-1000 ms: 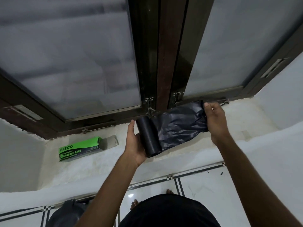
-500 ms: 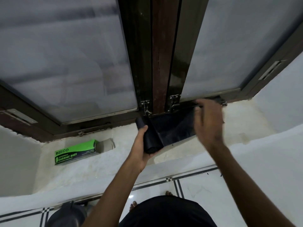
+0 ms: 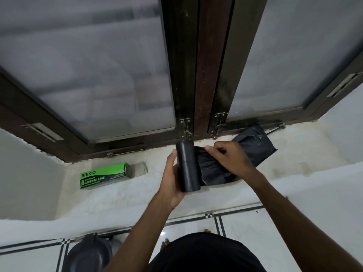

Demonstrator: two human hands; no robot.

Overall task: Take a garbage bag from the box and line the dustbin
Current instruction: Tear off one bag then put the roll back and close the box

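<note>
My left hand (image 3: 171, 179) holds a black roll of garbage bags (image 3: 187, 166) upright over the white window sill (image 3: 121, 195). One bag (image 3: 255, 146) is unrolled to the right and lies crumpled on the sill. My right hand (image 3: 230, 159) pinches that bag right beside the roll. The green garbage bag box (image 3: 103, 175) lies on the sill to the left with its right end open. A dark grey dustbin (image 3: 88, 254) stands on the floor at the bottom left, partly cut off by the frame edge.
A dark-framed window with frosted panes (image 3: 88, 75) and latches (image 3: 185, 128) rises just behind the sill. White walls flank the recess on both sides. Below is a white tiled floor (image 3: 245, 230) with dark border lines, and my bare toes show near my body.
My right hand has moved left along the unrolled bag, from its far end to a spot right next to the roll. The roll stays in my left hand.
</note>
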